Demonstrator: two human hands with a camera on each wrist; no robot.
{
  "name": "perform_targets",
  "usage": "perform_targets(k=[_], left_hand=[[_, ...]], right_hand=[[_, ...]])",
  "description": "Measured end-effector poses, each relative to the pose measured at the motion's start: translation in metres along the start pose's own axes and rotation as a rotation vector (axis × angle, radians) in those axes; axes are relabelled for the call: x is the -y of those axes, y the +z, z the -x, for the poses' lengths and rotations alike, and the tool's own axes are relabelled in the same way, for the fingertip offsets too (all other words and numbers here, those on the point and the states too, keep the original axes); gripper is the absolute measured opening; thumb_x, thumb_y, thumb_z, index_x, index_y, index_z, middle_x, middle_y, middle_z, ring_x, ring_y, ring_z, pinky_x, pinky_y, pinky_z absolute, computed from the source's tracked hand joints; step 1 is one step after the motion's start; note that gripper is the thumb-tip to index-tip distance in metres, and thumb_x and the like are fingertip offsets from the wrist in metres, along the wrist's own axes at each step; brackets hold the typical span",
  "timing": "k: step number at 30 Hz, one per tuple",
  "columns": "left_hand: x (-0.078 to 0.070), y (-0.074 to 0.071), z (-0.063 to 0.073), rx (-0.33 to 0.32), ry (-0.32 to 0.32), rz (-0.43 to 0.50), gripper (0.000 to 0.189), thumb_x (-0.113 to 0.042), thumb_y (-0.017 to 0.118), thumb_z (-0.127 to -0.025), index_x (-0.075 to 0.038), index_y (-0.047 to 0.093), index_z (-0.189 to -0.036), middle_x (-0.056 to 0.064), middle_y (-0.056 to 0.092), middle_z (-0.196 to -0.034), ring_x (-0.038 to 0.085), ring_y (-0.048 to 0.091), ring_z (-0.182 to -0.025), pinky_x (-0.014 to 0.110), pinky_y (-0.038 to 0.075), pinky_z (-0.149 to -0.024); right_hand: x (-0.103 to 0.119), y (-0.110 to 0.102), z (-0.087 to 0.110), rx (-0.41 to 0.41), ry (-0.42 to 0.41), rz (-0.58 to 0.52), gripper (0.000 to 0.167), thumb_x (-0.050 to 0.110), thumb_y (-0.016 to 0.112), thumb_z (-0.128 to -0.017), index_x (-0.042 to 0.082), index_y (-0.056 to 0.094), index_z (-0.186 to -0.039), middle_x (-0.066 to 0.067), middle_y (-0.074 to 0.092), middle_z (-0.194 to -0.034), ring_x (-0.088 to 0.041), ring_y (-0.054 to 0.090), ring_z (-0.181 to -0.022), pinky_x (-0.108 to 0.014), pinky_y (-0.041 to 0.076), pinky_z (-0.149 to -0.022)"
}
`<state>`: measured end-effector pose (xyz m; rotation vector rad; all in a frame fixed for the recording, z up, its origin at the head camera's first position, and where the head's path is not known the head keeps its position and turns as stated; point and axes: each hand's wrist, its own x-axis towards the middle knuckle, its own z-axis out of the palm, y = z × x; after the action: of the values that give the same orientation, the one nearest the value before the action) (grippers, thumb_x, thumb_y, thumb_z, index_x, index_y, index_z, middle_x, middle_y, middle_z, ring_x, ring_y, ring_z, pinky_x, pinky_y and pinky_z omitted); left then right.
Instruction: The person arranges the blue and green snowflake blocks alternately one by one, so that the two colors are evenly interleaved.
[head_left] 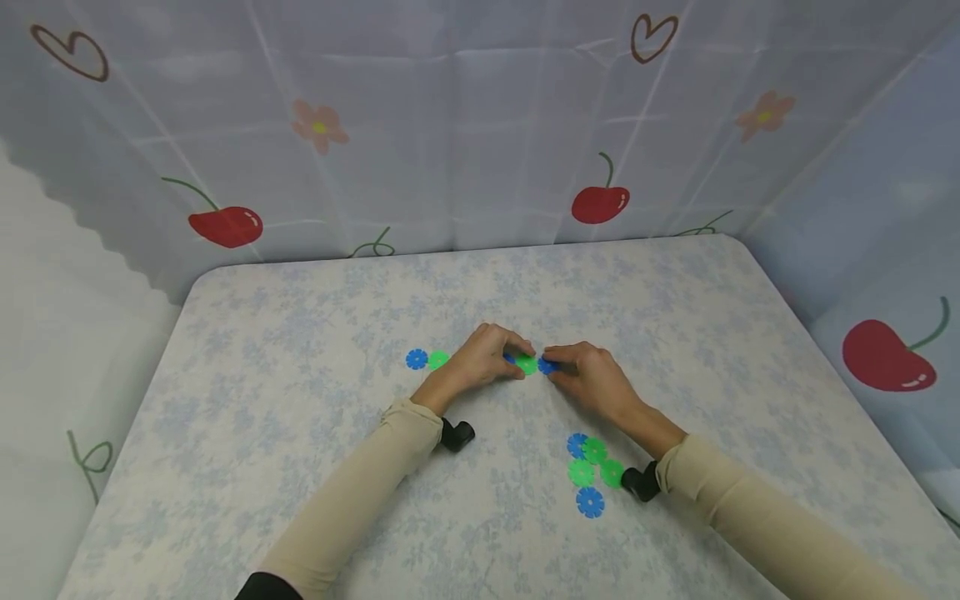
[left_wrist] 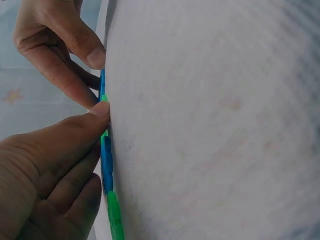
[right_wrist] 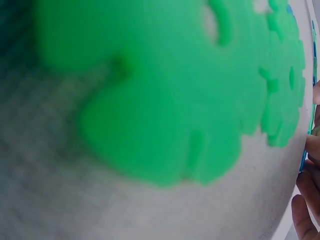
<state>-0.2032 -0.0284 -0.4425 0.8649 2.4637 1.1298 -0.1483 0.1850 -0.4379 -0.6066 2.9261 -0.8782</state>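
Note:
A row of notched plastic discs, alternating blue and green, lies across the table; my left hand covers its middle. At its left end are a blue disc (head_left: 417, 359) and a green disc (head_left: 438, 359). Thumb and fingers of my left hand (head_left: 487, 354) pinch a green disc (head_left: 528, 365) near the right end. Just right of it, my right hand (head_left: 596, 379) pinches a blue disc (head_left: 548, 366) by its edges. In the left wrist view, this blue disc (left_wrist: 102, 82) meets the green one edge to edge; whether their notches interlock is hidden.
Nearer the right forearm lies a loose group of discs, including a blue disc (head_left: 590, 502) and a green disc (head_left: 581, 472). One green disc (right_wrist: 165, 110) fills much of the right wrist view. A patterned cloth covers the table (head_left: 300, 375); a printed curtain (head_left: 450, 125) hangs behind.

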Motion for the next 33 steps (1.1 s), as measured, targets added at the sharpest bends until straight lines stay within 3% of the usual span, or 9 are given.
perform_targets(k=[8, 15, 23, 29, 33], left_hand=[[0.003, 0.001, 0.000, 0.002, 0.005, -0.009, 0.033, -0.007, 0.082, -0.080, -0.006, 0.074, -0.113, 0.009, 0.068, -0.122, 0.021, 0.064, -0.112, 0.031, 0.051, -0.094], [0.003, 0.001, 0.000, -0.003, 0.014, -0.001, 0.033, -0.007, 0.082, -0.080, -0.007, 0.075, -0.113, 0.008, 0.069, -0.121, 0.021, 0.063, -0.113, 0.030, 0.051, -0.094], [0.006, 0.003, 0.004, -0.008, 0.031, 0.015, 0.033, -0.006, 0.081, -0.081, -0.006, 0.074, -0.113, 0.009, 0.069, -0.121, 0.020, 0.064, -0.111, 0.029, 0.052, -0.091], [0.006, 0.002, 0.004, -0.011, 0.056, 0.029, 0.035, -0.006, 0.081, -0.081, -0.004, 0.073, -0.115, 0.009, 0.067, -0.123, 0.022, 0.064, -0.112, 0.030, 0.053, -0.091], [0.006, 0.001, 0.004, -0.006, 0.055, 0.025, 0.035, -0.006, 0.081, -0.081, -0.005, 0.073, -0.115, 0.009, 0.067, -0.124, 0.022, 0.063, -0.113, 0.030, 0.052, -0.091]], right_hand=[[-0.002, 0.001, 0.002, 0.032, 0.012, -0.046, 0.043, 0.009, 0.073, -0.089, 0.002, 0.063, -0.131, -0.015, 0.061, -0.132, -0.034, 0.056, -0.121, -0.050, 0.049, -0.096], [-0.006, 0.000, 0.019, 0.010, 0.043, -0.108, 0.049, 0.019, 0.069, -0.093, 0.005, 0.057, -0.138, -0.014, 0.055, -0.140, -0.035, 0.048, -0.129, -0.056, 0.040, -0.104], [-0.001, 0.001, 0.057, -0.039, 0.079, -0.147, 0.044, 0.020, 0.070, -0.093, 0.006, 0.061, -0.133, -0.012, 0.059, -0.134, -0.033, 0.053, -0.126, -0.053, 0.046, -0.099], [0.009, -0.005, 0.093, -0.074, 0.103, -0.091, 0.038, 0.017, 0.073, -0.090, 0.007, 0.066, -0.126, -0.009, 0.065, -0.125, -0.028, 0.062, -0.113, -0.047, 0.054, -0.085], [0.015, -0.006, 0.112, -0.054, 0.128, -0.061, 0.039, 0.015, 0.077, -0.087, 0.009, 0.067, -0.124, -0.005, 0.065, -0.123, -0.028, 0.060, -0.114, -0.047, 0.053, -0.086]])
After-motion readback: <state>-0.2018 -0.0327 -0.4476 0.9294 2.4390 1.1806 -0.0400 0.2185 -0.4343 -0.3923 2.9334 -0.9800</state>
